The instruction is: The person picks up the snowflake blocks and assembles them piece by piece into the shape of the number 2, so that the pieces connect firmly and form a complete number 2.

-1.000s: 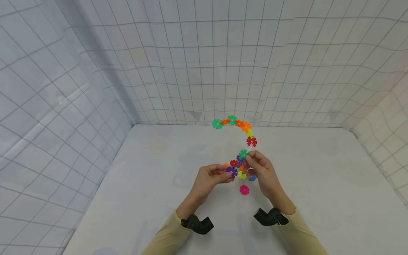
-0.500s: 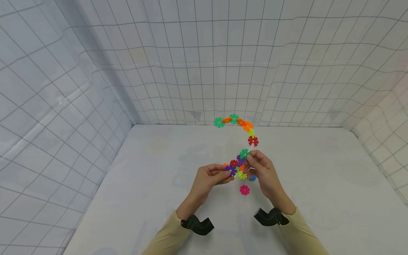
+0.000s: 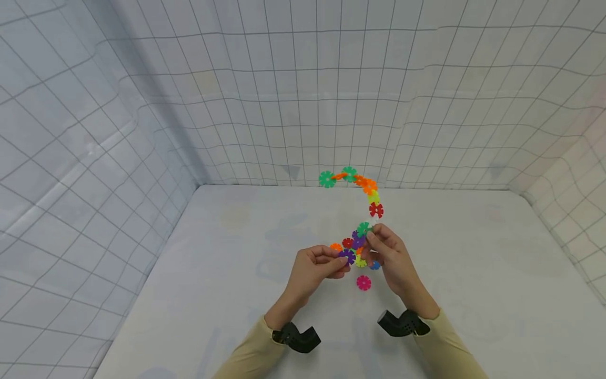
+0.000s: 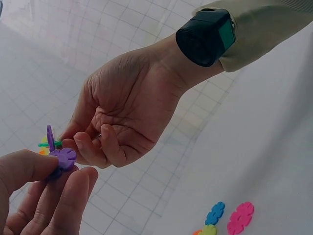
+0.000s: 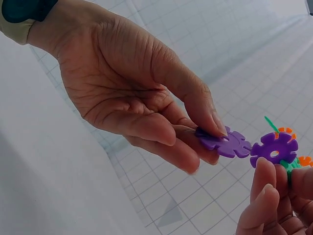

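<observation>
In the head view, my left hand pinches a purple snowflake disc between thumb and fingers. My right hand pinches a green snowflake disc near the lower end of a curved chain of linked discs. The chain arcs up through a red disc and orange discs to a green end disc. In the right wrist view, a second purple disc sits by the right fingertips, its edge right at the rim of the left hand's purple disc.
Loose discs lie on the white table beneath and around the hands: a pink one, a blue one, a yellow one, an orange one and a red one. A grid-lined cloth wall stands behind.
My left hand has shifted slightly right and down with its purple disc. The chain's upper end has drifted a little up and right, while my right hand has barely moved.
</observation>
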Demonstrator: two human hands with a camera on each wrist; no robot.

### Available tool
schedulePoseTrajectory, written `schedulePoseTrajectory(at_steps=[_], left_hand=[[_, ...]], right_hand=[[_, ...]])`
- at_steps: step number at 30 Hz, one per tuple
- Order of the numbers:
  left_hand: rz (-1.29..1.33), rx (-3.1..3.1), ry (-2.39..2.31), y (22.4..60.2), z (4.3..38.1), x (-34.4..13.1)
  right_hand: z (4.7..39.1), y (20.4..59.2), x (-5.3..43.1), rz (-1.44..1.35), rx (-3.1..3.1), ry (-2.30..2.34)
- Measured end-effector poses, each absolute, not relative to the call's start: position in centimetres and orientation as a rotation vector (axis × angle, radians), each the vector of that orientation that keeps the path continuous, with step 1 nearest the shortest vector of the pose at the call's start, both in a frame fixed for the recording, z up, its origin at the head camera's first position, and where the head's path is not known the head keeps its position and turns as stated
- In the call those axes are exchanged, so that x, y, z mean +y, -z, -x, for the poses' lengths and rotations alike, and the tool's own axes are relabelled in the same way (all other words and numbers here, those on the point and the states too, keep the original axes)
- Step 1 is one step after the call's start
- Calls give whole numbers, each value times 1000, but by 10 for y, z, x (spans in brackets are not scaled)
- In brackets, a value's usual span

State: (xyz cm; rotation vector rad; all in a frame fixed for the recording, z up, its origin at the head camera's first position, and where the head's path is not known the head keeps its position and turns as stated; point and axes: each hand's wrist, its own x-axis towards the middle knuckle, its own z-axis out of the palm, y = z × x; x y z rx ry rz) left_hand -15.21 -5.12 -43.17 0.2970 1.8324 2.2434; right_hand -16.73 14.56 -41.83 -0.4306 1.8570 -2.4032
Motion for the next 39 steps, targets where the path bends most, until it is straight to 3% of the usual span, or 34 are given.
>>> schedulePoseTrajectory(at_steps=[31, 39], left_hand=[[-229, 1861, -2389, 434, 145, -39], [-292, 2060, -2349, 411, 136, -38]], right_hand=[[168, 424, 143, 451, 1964, 2348], [166, 426, 141, 463, 2112, 2288]])
